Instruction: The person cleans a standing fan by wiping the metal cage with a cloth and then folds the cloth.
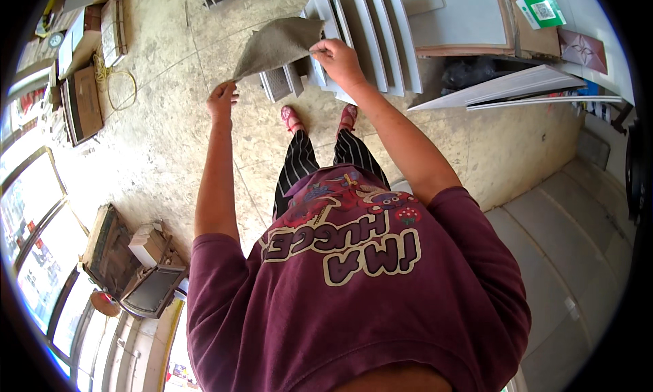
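Observation:
A grey-brown cloth is stretched between my two hands, its middle billowing away from me. My left hand pinches its near left corner. At its right edge, my right hand grips it with the fingers closed. Just beyond my right hand, several pale flat panels stand on edge side by side. Below the cloth, smaller grey slabs show in part, and the cloth hides the rest of them.
White boards lean at the right, near a work table. A green-and-white card lies at the far right. Cardboard boxes and a yellow cord lie at the left. A dark-framed chair stands at the lower left.

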The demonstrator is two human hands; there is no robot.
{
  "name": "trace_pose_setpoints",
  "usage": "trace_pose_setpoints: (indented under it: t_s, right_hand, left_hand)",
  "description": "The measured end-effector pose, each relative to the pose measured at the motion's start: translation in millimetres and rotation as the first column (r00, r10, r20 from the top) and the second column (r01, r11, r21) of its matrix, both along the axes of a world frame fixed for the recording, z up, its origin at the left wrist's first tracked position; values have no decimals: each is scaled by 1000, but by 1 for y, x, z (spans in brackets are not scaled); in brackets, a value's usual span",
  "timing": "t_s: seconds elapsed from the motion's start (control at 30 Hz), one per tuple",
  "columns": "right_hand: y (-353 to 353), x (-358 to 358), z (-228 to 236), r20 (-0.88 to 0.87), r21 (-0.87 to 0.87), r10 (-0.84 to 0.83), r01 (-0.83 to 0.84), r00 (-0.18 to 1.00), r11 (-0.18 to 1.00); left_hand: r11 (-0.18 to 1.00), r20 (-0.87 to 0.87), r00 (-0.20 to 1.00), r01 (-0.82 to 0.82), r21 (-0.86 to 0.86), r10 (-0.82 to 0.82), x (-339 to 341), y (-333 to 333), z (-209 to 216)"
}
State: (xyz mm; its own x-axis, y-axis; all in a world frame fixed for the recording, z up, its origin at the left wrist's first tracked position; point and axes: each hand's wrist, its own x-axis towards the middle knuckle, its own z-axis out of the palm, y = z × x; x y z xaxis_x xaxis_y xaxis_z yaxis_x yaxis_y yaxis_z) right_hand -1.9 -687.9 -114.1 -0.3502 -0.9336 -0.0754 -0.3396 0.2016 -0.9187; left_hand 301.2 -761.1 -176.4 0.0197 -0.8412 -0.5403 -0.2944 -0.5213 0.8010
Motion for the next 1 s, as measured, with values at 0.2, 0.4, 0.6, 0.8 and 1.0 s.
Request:
trace_pose_setpoints:
  t_s: [0.2,0.4,0.6,0.8,1.0]
  right_hand:
    - [48,16,-79,-70,343,119,-88,990,935]
    - [117,23,-65,183,435,228,-287,956,853]
    - [152,12,-21,250,461,211,-308,945,832]
    - [127,-14,29,254,348,45,-135,966,928]
    - [65,-67,100,94,34,-22,19,995,999]
  left_hand:
    - [925,-88,978,-145,351,187,1,61,-54]
    - [901,-27,990,136,412,-137,25,137,-54]
    - [906,-62,990,140,400,-126,38,155,5]
    - [966,-184,981,96,240,-52,10,116,59]
    - [996,-338,939,45,-73,-67,-57,52,121]
